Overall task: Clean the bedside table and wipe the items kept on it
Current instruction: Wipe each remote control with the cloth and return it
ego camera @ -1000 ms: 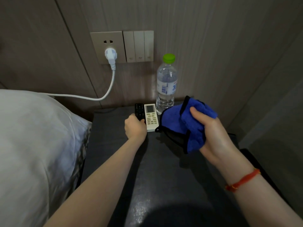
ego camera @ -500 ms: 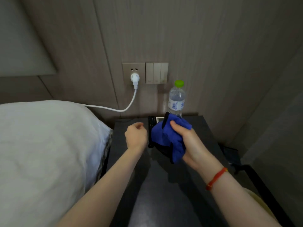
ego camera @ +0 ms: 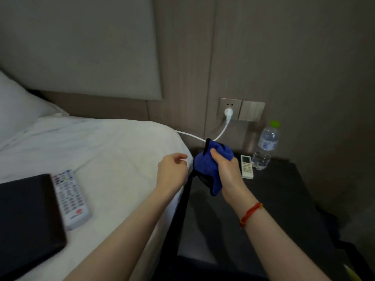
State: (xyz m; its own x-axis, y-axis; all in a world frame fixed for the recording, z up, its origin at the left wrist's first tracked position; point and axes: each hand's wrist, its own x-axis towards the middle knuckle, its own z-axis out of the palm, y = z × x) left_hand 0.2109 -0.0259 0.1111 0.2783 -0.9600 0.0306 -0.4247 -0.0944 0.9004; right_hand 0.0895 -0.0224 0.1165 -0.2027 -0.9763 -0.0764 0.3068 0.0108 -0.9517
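My right hand [ego camera: 230,175] grips a bunched blue cloth [ego camera: 205,165] with a black edge and holds it above the left rear part of the dark bedside table [ego camera: 274,197]. A white air-conditioner remote [ego camera: 247,166] lies flat on the table just right of that hand. Behind it, near the wall, a clear water bottle [ego camera: 265,147] with a green cap stands upright. My left hand [ego camera: 172,171] hovers over the edge of the bed with its fingers loosely curled and nothing in them. The black remote is not visible.
The bed's white sheet [ego camera: 101,151] fills the left. A white TV remote [ego camera: 70,197] and a flat black item [ego camera: 26,220] lie on it. A white plug [ego camera: 228,113] sits in the wall socket, and its cable [ego camera: 222,131] runs left behind the cloth.
My left hand has come off the black remote and moved left over the bed edge, empty. The view has swung left and drawn back. My right hand still grips the cloth.
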